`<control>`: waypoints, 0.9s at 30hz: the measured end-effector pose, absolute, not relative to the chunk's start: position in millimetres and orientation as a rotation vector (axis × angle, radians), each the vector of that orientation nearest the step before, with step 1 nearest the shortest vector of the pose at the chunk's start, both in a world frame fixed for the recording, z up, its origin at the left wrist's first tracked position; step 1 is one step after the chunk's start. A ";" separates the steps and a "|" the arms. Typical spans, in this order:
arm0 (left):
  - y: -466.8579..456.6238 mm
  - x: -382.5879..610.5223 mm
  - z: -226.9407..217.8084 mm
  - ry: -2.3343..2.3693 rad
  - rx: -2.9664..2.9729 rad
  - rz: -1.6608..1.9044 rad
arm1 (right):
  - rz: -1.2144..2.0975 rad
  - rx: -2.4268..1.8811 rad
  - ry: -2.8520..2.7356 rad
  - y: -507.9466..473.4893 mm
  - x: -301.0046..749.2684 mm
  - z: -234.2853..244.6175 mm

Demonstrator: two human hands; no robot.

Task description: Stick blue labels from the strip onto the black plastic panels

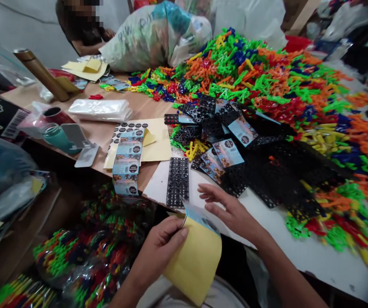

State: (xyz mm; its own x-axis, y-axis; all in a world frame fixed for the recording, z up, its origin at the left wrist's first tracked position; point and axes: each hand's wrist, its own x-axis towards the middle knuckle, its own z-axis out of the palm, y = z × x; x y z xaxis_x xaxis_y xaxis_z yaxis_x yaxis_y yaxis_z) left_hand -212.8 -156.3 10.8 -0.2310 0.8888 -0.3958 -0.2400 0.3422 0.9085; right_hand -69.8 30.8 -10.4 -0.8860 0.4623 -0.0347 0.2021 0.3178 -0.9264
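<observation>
Background sack [154, 47] bears seemingly illegible handwriting [135, 26]; left hand [166, 239] pinches yellow sheet [198, 259], right hand [231, 211] spread.

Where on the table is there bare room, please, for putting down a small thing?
Two patches look bare: white board between the right forearm and the coloured pieces, and wood between the folded clear plastic and the black grids. The middle is crowded: grids and printed cards overlap, with heaped pieces beyond.

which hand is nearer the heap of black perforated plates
Right. The right hand is open just short of the black heap; the left hand is farther left, holding the yellow sheet.
</observation>
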 end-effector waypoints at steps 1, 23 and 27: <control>-156.1 -211.9 11.0 1.418 0.727 1.189 | 1.785 -0.624 -2.300 27.1 -66.0 -9.1; -113.4 -192.8 3.1 1.822 1.093 1.166 | 0.792 -0.425 -2.399 0.3 -59.2 2.0; -111.6 -190.0 -0.4 1.895 1.317 1.115 | 0.833 -0.413 -2.439 2.1 -61.4 0.5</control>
